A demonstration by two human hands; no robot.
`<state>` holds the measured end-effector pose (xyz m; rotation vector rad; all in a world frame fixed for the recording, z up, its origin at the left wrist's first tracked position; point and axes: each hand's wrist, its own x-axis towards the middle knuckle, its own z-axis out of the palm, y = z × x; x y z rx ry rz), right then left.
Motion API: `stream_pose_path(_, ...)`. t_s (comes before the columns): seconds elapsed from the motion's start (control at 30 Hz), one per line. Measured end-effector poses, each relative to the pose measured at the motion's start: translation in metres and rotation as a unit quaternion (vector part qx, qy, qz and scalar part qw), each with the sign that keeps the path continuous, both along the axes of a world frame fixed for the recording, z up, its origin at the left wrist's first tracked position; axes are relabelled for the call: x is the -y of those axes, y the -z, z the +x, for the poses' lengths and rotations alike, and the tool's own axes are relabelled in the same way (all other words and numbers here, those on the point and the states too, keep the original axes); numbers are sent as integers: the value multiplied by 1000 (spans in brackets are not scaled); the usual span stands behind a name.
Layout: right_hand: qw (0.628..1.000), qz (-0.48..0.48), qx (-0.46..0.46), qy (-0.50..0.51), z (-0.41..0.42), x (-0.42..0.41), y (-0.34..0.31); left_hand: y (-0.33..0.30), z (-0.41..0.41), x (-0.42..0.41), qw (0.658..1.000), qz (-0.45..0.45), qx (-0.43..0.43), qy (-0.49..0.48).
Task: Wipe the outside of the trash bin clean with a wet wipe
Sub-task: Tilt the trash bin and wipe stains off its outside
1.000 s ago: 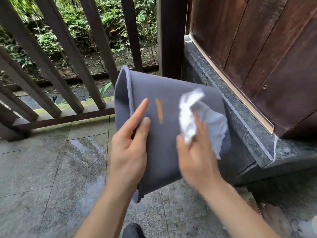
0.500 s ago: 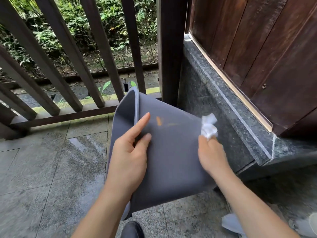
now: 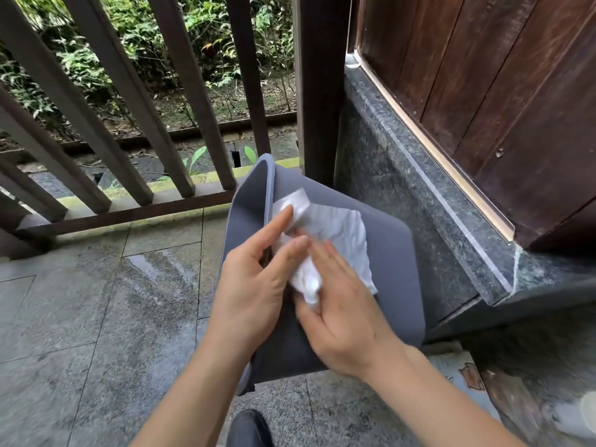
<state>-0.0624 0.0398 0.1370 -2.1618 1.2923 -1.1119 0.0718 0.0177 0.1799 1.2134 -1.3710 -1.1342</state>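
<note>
I hold a grey trash bin point(image 3: 387, 269) tilted on its side above the floor, its open rim turned to the left. My left hand point(image 3: 254, 285) grips the bin at the rim, two fingers stretched along its outer wall and touching the wipe. A crumpled white wet wipe point(image 3: 342, 240) lies spread on the bin's upper side near the rim. My right hand point(image 3: 345, 324) holds the bunched end of the wipe and presses it onto the wall. The orange smear seen before is hidden under the wipe.
A dark wooden railing point(image 3: 129, 108) and a post point(image 3: 319, 91) stand just behind the bin. A grey stone ledge point(image 3: 419, 204) under a wooden door point(image 3: 500, 108) runs along the right. The tiled floor point(image 3: 96, 317) is wet. A shoe tip point(image 3: 248, 427) shows below.
My right hand moved with the wipe from the bin's far right edge back left to the rim, where the wipe now covers the orange smear. My left hand kept its hold.
</note>
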Motion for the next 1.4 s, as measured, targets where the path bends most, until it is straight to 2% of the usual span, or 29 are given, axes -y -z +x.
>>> stream_pose_path(0.1,988,79,51,127,-26,16,11,4,-4,-2,999,-4,51,14)
stream_pose_path(0.23,932,193,104,290,-63,29,17,8,-7,-12,995,12,88,46)
stream_pose_path(0.3,937,205,115,258,-60,24,16,7,-8,-13,994,4,98,54)
stream_pose_path(0.37,970,142,110,163,-40,12,7,5,-8,-10,994,-8,96,44)
stream_pose_path(0.47,998,42,29,28,-4,-5,5,5,-6,-4,999,1,47,15)
stream_pose_path(0.57,1000,9,5,10,-1,-5,13,2,-1,-5,1000,-6,27,-1)
stream_pose_path(0.63,997,29,28,65,-17,5,25,2,2,-3,999,-6,33,-10)
stream_pose_path(0.7,972,122,83,184,-40,19,39,6,5,-4,999,-7,38,-27)
stream_pose_path(0.77,914,245,125,298,-57,25,51,7,4,-9,998,-24,46,-36)
stream_pose_path(0.83,874,322,146,335,-59,25,57,5,1,-15,997,-38,69,-24)
stream_pose_path(0.9,871,331,164,324,-48,23,51,6,1,-14,996,-44,82,-18)
stream_pose_path(0.97,920,233,180,257,-29,17,34,8,3,-9,996,-41,70,-36)
stream_pose_path(1.03,971,116,161,137,-4,6,15,8,5,-6,996,-44,59,-54)
stream_pose_path(1.13,994,35,89,55,25,-6,5,5,1,-5,996,-43,50,-62)
stream_pose_path(1.23,995,28,93,18,29,-8,3,6,0,-3,996,-29,73,-50)
stream_pose_path(1.33,992,75,97,1,23,-8,15,13,-2,2,993,0,113,-12)
stream_pose_path(1.4,984,115,133,-11,23,-8,24,22,-6,4,991,29,131,-18)
